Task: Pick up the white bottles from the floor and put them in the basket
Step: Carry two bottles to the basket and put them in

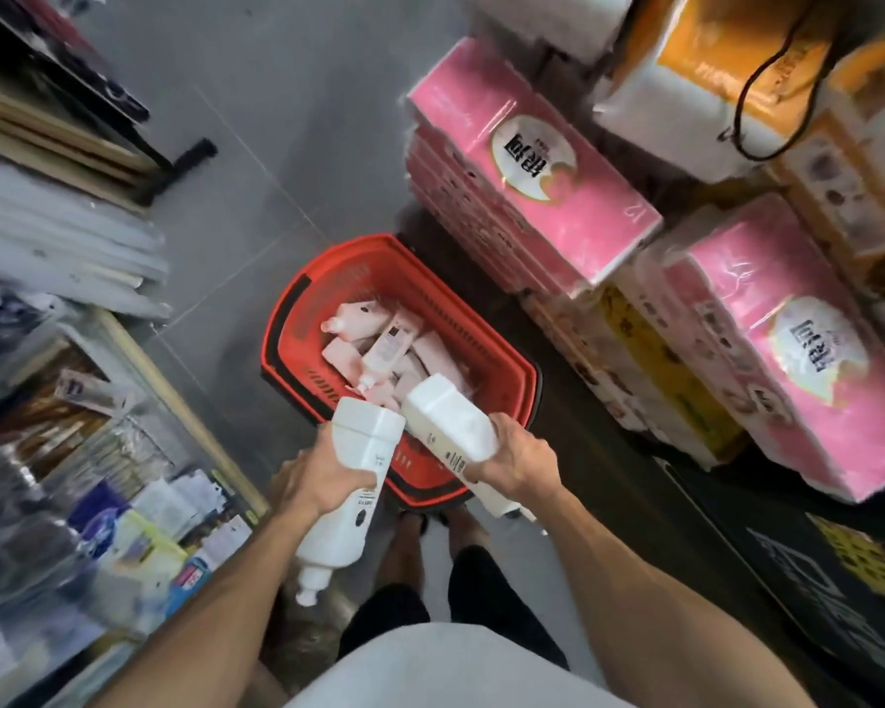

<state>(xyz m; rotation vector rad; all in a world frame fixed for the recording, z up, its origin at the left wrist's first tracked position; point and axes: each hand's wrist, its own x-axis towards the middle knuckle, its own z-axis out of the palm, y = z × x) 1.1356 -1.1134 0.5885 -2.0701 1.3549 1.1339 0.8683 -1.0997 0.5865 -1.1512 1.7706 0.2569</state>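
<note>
evenly lit from overhead, moderately bright, soft shadows only. heavy motion blur across the cluttered shelf of packaged goods point(72, 452) at left. wide-angle bending at every edge. white glare on the glossy pink plastic-wrapped tissue packs point(527, 166). sharpest near the red plastic basket point(297, 319).

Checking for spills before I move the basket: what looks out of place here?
No spill shows. The bottles in the red basket lie jumbled at all angles. Each hand holds a bottle over the basket's near rim, base forward.
</note>
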